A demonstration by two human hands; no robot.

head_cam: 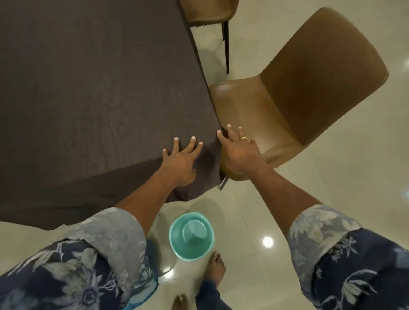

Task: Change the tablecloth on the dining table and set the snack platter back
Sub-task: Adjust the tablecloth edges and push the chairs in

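A dark brown tablecloth (78, 91) covers the dining table and hangs over its near edge and right side. My left hand (181, 162) lies flat on the cloth at the near right corner, fingers spread. My right hand (238, 152) is flat against the cloth's right side at that same corner, fingers spread, a gold ring on one finger. Neither hand holds anything. No snack platter is in view.
A tan leather chair (303, 86) stands close to the table's right side, just beyond my right hand. A second tan chair (208, 2) is further back. A teal plastic bucket (191, 239) sits on the glossy tile floor by my bare feet.
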